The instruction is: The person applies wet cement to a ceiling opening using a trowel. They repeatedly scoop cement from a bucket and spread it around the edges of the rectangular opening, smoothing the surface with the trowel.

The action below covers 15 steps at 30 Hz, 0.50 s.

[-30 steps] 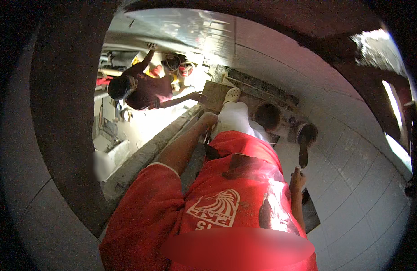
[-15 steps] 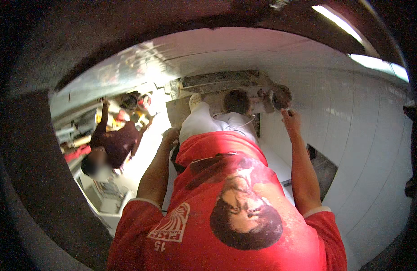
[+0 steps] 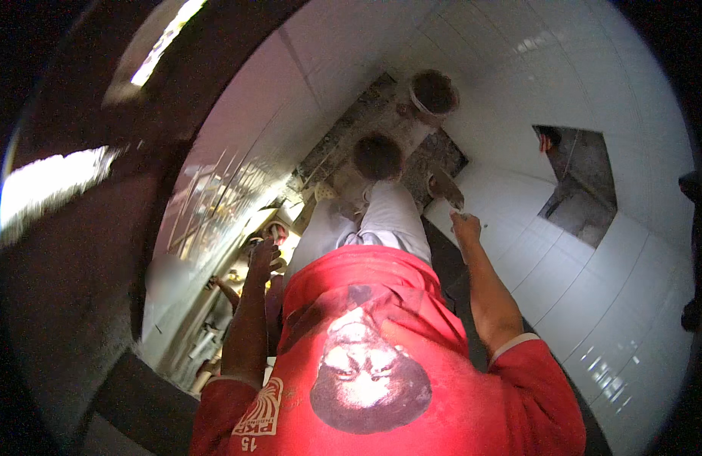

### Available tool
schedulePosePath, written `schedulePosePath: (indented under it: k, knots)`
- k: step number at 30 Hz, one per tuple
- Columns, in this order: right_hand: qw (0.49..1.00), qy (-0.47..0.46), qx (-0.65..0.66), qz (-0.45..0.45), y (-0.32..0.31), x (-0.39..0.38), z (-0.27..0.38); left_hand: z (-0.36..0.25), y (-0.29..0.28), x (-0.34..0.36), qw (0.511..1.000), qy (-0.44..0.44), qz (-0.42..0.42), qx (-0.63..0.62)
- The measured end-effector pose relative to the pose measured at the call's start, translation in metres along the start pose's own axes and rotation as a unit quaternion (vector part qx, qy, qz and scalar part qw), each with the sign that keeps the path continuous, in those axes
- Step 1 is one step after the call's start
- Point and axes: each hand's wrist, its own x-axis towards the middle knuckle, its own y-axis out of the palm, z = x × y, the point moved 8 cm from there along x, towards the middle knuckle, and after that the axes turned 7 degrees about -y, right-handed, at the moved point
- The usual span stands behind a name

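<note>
My right hand (image 3: pixel 465 226) is closed around the handle end of a trowel (image 3: pixel 445 190), its brownish-grey blade pointing away from me beside the white tiled wall. Low on my left, in shadow beside my thigh, my left hand (image 3: pixel 268 254) hangs with its fingers loosely apart and nothing visible in it. Beyond my legs is a dark, round thing (image 3: pixel 377 156), too dim to make out clearly. Farther off stands a bucket (image 3: pixel 421 105) with a pale rim and dark grey contents.
White tiles cover the wall (image 3: pixel 510 228) on my right, broken by an angular bare grey patch (image 3: pixel 583 182). A rough grey strip (image 3: pixel 343 129) runs along the far wall's foot. At the left, another person's arm (image 3: pixel 226 290) shows near cluttered objects.
My view has swung right, bringing the bare wall patch into sight. My right hand now shows the trowel more plainly, away from the bucket. The other person is mostly hidden now.
</note>
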Motion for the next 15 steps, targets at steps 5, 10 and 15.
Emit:
schedulePosePath:
  k: [5,10,15]
  knots:
    - [0.998,0.036,0.053,-0.003,0.036,-0.017,-0.055,-0.083,0.065,-0.044,0.993,0.028,0.017,0.109]
    - [0.965,0.158,0.206,0.041,0.059,-0.026,-0.082,-0.14,0.121,-0.061,0.988,0.039,-0.023,0.148]
    - [0.976,0.146,0.142,0.079,0.074,-0.004,-0.089,-0.163,0.17,-0.073,0.981,0.061,-0.014,0.183]
